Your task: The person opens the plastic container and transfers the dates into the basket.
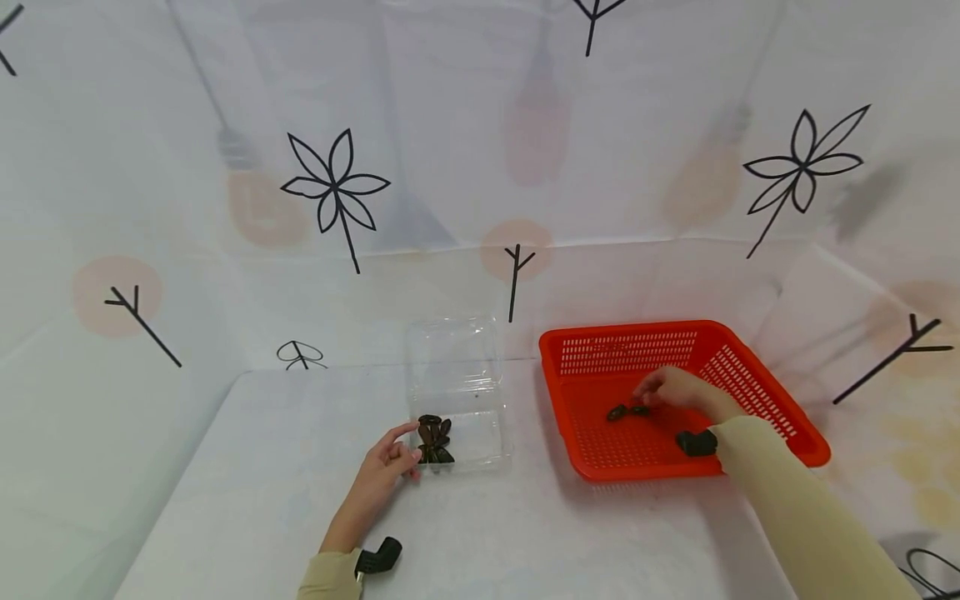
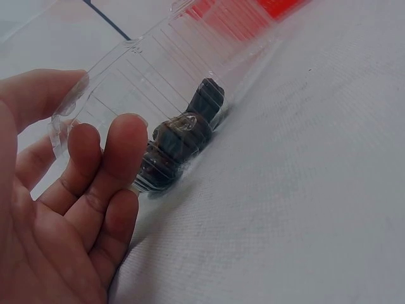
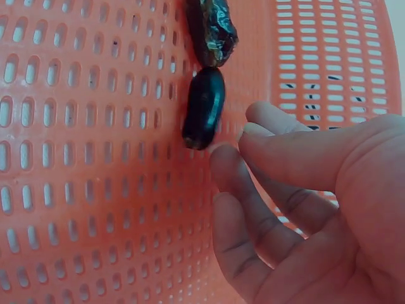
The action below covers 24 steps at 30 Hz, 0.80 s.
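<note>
My left hand [image 1: 386, 467] grips the near left corner of a clear plastic hinged box [image 1: 480, 437], its fingers curled against the wall in the left wrist view. Several dark, glossy oblong pieces [image 1: 433, 437] lie clustered in the left half of the box. My right hand [image 1: 675, 390] is inside a red slotted basket [image 1: 592, 462], fingers loosely bent and spread, nothing between them. Just beyond the fingertips in the right wrist view, a smooth black oblong piece [image 3: 204, 107] lies end to end with a shiny, crinkled one [image 3: 215, 31].
The box's clear lid [image 1: 452, 354] stands raised at the back. Behind the white-covered table [image 1: 247, 483] hangs a pale patterned cloth [image 1: 450, 167]. The basket's raised rim surrounds the right hand.
</note>
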Tool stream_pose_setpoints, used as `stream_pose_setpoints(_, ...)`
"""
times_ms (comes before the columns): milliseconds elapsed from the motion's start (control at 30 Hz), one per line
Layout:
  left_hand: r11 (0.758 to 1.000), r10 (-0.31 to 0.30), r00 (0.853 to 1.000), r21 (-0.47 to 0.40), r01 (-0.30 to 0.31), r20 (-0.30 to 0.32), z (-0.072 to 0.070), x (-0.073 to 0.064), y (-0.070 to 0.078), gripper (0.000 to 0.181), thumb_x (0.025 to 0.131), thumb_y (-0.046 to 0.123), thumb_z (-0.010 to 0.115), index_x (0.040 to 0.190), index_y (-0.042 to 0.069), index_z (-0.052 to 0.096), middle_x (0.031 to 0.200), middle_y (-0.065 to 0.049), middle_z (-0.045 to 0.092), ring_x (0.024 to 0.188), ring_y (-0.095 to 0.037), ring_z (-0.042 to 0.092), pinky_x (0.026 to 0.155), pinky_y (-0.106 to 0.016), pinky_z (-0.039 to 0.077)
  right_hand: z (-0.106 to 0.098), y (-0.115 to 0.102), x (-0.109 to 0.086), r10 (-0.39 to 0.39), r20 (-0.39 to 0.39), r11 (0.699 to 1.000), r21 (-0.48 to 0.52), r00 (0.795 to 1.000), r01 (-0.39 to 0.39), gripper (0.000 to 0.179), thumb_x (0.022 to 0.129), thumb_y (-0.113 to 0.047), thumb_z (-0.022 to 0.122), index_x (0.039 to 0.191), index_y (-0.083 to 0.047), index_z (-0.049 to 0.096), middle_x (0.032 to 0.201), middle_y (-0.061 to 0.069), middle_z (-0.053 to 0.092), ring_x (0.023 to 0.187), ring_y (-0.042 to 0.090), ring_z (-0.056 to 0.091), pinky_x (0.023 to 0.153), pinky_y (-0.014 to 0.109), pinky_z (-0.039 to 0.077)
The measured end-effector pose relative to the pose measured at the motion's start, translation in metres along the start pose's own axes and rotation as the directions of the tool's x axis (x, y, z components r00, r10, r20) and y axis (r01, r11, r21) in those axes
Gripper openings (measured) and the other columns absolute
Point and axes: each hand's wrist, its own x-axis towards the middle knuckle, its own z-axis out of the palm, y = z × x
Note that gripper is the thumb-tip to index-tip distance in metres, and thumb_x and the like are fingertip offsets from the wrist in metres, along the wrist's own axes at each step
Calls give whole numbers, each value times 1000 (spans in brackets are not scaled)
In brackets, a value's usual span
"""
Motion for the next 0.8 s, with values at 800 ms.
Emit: stream_pose_setpoints(800, 1000, 7, 1000, 31, -7, -4, -1, 1, -3, 53, 97, 19, 67, 145, 11, 48, 78, -7, 55, 76, -27, 66, 84, -30, 48, -2, -63, 0, -162, -77, 984, 61, 984, 167, 24, 97, -7, 61, 120, -1, 68, 115, 15, 68, 107, 37, 63, 92, 48, 51)
